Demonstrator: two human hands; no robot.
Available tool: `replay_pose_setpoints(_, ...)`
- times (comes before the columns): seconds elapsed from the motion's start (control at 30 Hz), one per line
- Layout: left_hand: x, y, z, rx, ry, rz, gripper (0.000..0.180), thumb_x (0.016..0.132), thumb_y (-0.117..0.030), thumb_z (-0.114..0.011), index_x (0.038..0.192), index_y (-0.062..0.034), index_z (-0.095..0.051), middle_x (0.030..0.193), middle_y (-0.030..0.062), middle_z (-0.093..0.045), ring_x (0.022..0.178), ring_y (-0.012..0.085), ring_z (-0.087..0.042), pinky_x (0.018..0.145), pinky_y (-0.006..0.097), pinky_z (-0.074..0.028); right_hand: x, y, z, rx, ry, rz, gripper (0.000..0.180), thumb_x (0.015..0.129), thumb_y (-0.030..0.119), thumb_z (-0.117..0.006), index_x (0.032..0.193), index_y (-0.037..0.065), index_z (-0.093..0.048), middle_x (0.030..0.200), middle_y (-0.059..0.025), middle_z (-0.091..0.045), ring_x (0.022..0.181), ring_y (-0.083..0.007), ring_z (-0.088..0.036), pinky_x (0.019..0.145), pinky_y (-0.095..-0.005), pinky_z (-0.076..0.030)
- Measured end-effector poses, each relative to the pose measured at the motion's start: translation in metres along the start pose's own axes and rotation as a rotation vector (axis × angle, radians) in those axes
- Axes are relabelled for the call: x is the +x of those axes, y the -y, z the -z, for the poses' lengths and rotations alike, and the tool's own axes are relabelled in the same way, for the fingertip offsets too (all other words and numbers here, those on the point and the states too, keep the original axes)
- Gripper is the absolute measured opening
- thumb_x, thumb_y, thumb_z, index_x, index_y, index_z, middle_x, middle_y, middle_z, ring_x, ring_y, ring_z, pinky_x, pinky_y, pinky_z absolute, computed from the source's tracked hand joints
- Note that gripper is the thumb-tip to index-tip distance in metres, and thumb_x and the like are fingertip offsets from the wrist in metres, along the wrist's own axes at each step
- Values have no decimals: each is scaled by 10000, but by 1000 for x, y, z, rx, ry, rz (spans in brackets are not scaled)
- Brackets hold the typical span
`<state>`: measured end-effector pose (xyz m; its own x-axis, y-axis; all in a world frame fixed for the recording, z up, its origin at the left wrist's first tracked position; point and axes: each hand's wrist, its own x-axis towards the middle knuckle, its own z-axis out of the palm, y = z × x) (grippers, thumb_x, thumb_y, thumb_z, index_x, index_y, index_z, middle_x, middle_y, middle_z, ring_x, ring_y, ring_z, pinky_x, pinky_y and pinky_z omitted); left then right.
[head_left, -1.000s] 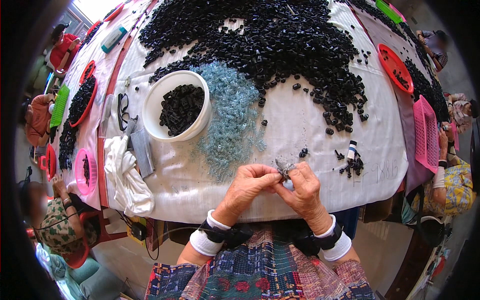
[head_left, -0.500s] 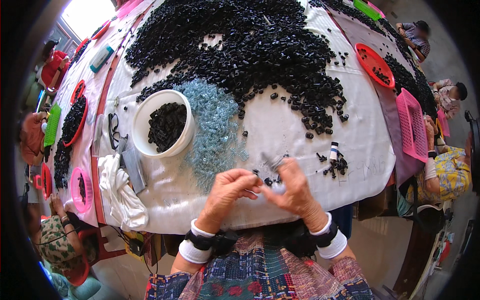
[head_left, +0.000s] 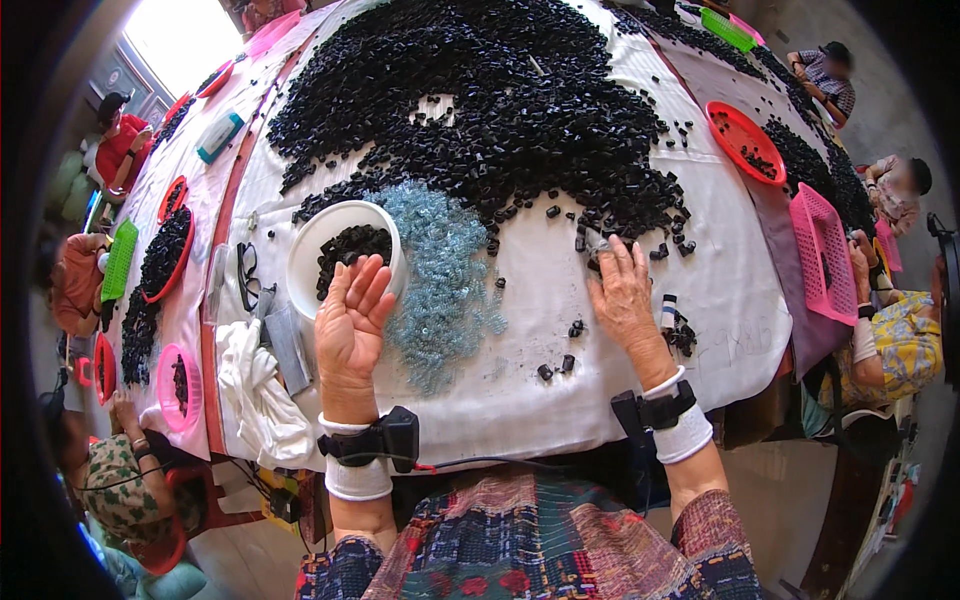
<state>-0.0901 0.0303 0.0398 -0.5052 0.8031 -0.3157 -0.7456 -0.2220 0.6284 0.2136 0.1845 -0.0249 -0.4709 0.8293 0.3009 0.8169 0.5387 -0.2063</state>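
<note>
My left hand (head_left: 352, 325) is palm up with its fingers stretched out, over the near rim of a white bowl (head_left: 296, 268). Small black plastic parts (head_left: 350, 250) lie inside the bowl. My right hand (head_left: 625, 300) reaches to the near edge of a large heap of black plastic pieces (head_left: 480, 110). At its fingertips is a small grey metallic tool (head_left: 596, 241), whose exact kind I cannot make out. Clear bluish springy coils or rings (head_left: 435, 290) are heaped beside the bowl. A few loose black pieces (head_left: 556, 368) sit on the cloth between my hands.
Left of the bowl lie eyeglasses (head_left: 247, 275), a white cloth (head_left: 262, 390) and a grey flat case (head_left: 288, 348). A white-and-blue small tube (head_left: 669, 310) stands by black bits at right. A red tray (head_left: 745, 143) and pink basket (head_left: 822, 250) are farther right. Other people sit around.
My hands, close together before, have parted. The left moved left to the bowl and opened palm up; the right moved forward to the black heap with the grey tool.
</note>
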Motion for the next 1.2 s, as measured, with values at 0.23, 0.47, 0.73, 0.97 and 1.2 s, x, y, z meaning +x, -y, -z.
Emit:
replay_pose_setpoints(0.23,-14,11,1,-18,83,9,278,937,-208,-462,1091,14,-529,971,151,-645,827,233,-662,638,329,-583,-33,40,14,114,82,144,444,788,165,-576,1216,74,-505,1305,-112,-460,1236,-342,-358,1021,-481,-238)
replay_pose_setpoints(0.47,-49,63,-5,185,166,239,198,899,-147,-530,1026,1,-566,852,118,-653,716,198,-660,572,304,-567,-44,68,42,273,196,265,394,765,149,-602,1147,79,-534,1110,-71,-593,1119,-280,-476,968,-469,-255)
replay_pose_setpoints(0.73,-68,84,-7,387,266,510,231,890,-164,-558,1035,15,-574,873,129,-650,740,177,-652,610,262,-552,-9,66,38,379,46,160,282,760,25,-555,1041,37,-547,906,-79,-612,923,-262,-546,827,-388,-390)
replay_pose_setpoints(0.97,-67,88,-1,374,303,516,232,898,-165,-548,1034,21,-571,892,132,-644,749,163,-648,621,250,-550,-11,70,20,432,65,180,308,719,30,-598,1021,26,-542,876,-103,-595,870,-280,-540,767,-387,-437)
replay_pose_setpoints(1.2,-68,89,-6,384,262,497,227,886,-165,-575,1033,7,-554,923,114,-632,733,131,-631,610,227,-540,-9,80,-3,167,1,264,342,696,67,-629,1027,39,-549,912,-115,-565,895,-274,-535,783,-370,-438)
